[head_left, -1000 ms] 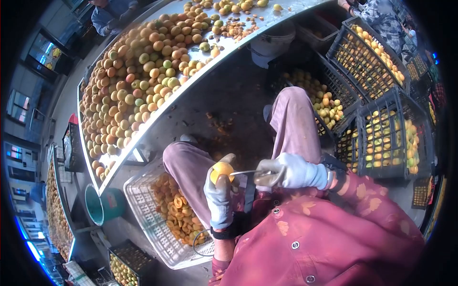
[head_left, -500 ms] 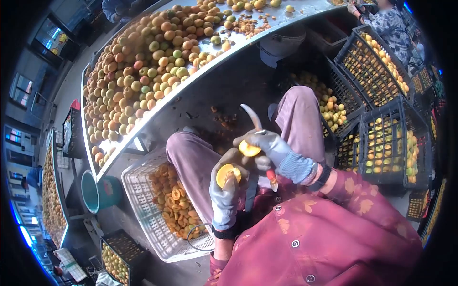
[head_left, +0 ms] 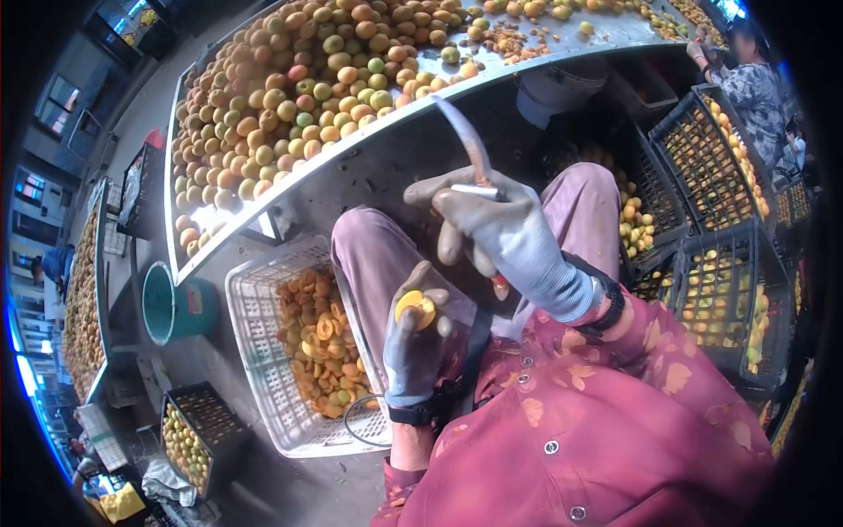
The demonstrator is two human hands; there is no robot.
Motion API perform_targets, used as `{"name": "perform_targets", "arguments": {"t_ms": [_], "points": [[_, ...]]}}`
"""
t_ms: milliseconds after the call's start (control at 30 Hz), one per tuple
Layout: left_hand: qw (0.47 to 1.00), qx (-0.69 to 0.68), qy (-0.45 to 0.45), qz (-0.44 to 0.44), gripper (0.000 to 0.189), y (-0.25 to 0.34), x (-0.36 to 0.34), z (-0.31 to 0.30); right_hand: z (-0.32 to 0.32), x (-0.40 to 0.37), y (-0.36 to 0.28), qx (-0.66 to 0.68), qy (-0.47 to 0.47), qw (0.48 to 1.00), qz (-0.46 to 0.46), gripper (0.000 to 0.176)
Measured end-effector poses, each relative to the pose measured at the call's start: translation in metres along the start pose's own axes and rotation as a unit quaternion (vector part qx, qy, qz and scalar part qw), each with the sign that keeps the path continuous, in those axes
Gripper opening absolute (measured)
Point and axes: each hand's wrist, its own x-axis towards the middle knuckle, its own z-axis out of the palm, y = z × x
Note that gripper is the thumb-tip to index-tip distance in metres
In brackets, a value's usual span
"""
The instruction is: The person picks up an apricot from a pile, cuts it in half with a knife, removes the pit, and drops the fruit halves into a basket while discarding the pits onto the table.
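Note:
My left hand, in a grey-and-white glove, holds a cut apricot half with its yellow inside facing up. To its upper right, my gloved right hand grips a knife with a curved blade that points up and away. The knife's red handle end shows below the fingers. No fruit is visible in the right hand. Beside my left knee stands a white plastic basket, part filled with apricot halves.
A metal-edged table ahead bears a heap of whole apricots. Black crates of fruit are stacked at right. A teal bucket and another crate stand at left. A co-worker is at the far right.
My right hand has drawn up and away from the left, and the apricot half it held has gone from it. My left hand keeps its half. The view has shifted slightly.

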Motion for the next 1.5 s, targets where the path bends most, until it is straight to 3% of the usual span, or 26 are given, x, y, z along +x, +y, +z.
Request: {"name": "perform_targets", "arguments": {"t_ms": [100, 133, 233, 333, 500, 600, 633, 667, 700, 767, 800, 833, 867, 900, 967, 1000, 1033, 1100, 1167, 1233, 1433, 1500], "points": [[0.998, -0.037, -0.049, -0.001, 0.068, -0.004, 0.006, -0.019, -0.006, -0.001, 0.009, -0.017, 0.032, 0.999, 0.023, 0.023], [0.999, -0.040, -0.019, -0.006, 0.069, -0.004, 0.007, -0.017, -0.006, -0.002, 0.012, -0.018, 0.033, 0.999, 0.024, 0.023], [0.996, -0.082, -0.030, -0.015, 0.059, -0.006, 0.008, -0.027, -0.009, -0.001, 0.034, -0.104, -0.056, 0.982, 0.151, 0.025], [0.997, -0.074, 0.011, -0.017, 0.056, -0.007, 0.007, -0.027, -0.008, -0.006, 0.040, -0.167, -0.076, 0.953, 0.241, 0.027], [0.997, -0.064, 0.030, -0.043, 0.055, -0.009, 0.008, -0.032, -0.011, -0.014, 0.049, -0.232, -0.088, 0.937, 0.245, 0.030], [0.993, -0.097, 0.026, -0.068, 0.054, -0.016, 0.010, -0.042, -0.019, -0.022, 0.062, -0.379, -0.109, 0.910, 0.127, 0.030], [0.996, -0.080, 0.004, -0.050, 0.056, -0.019, 0.011, -0.044, -0.027, -0.024, 0.071, -0.379, -0.110, 0.910, 0.127, 0.030], [0.997, -0.064, -0.018, -0.033, 0.060, -0.021, 0.011, -0.045, -0.037, -0.027, 0.082, -0.483, -0.149, 0.862, -0.046, 0.029], [0.997, -0.065, -0.017, -0.032, 0.060, -0.020, 0.012, -0.038, -0.045, -0.030, 0.088, -0.565, -0.180, 0.775, -0.217, 0.029], [0.998, -0.002, 0.054, 0.011, 0.062, -0.015, 0.013, -0.017, -0.044, -0.034, 0.074, -0.554, -0.187, 0.789, -0.191, 0.025], [0.999, 0.028, 0.029, 0.018, 0.065, -0.014, 0.012, -0.017, -0.033, -0.035, 0.048, -0.454, -0.157, 0.877, 0.021, 0.022], [0.999, 0.027, 0.026, 0.016, 0.065, -0.015, 0.013, -0.016, -0.027, -0.036, 0.034, -0.325, -0.116, 0.910, 0.231, 0.020], [1.000, 0.006, 0.029, 0.006, 0.066, -0.017, 0.015, -0.017, -0.030, -0.036, 0.036, -0.206, -0.073, 0.947, 0.234, 0.022], [0.999, -0.014, 0.032, -0.004, 0.066, -0.018, 0.016, -0.018, -0.029, -0.035, 0.040, -0.206, -0.070, 0.948, 0.234, 0.022], [1.000, -0.008, 0.003, -0.006, 0.066, -0.021, 0.016, -0.023, -0.020, -0.030, 0.048, -0.067, 0.003, 0.994, 0.088, 0.033], [0.999, 0.028, 0.017, -0.016, 0.065, -0.021, 0.015, -0.023, -0.017, -0.027, 0.049, 0.022, -0.017, 0.999, 0.040, 0.044], [0.997, 0.063, 0.031, -0.026, 0.064, -0.021, 0.015, -0.022, -0.015, -0.023, 0.052, 0.022, -0.016, 0.999, 0.040, 0.044], [0.998, 0.056, 0.024, -0.025, 0.063, -0.026, 0.015, -0.022, -0.009, -0.016, 0.058, 0.046, -0.043, 0.996, -0.061, 0.048], [0.993, 0.087, 0.083, -0.021, 0.062, -0.029, 0.013, -0.019, 0.004, -0.013, 0.056, 0.051, -0.013, 0.997, -0.060, 0.046], [0.992, 0.090, 0.083, -0.019, 0.062, -0.028, 0.014, -0.017, 0.008, -0.007, 0.063, 0.032, 0.040, 0.992, -0.116, 0.045], [0.995, 0.078, 0.066, -0.023, 0.055, -0.036, 0.014, -0.029, 0.006, -0.004, 0.082, 0.034, 0.034, 0.992, -0.119, 0.033], [0.996, 0.057, 0.057, -0.031, 0.051, -0.038, 0.014, -0.030, 0.004, -0.006, 0.088, -0.069, -0.014, 0.968, -0.239, 0.032]]}}
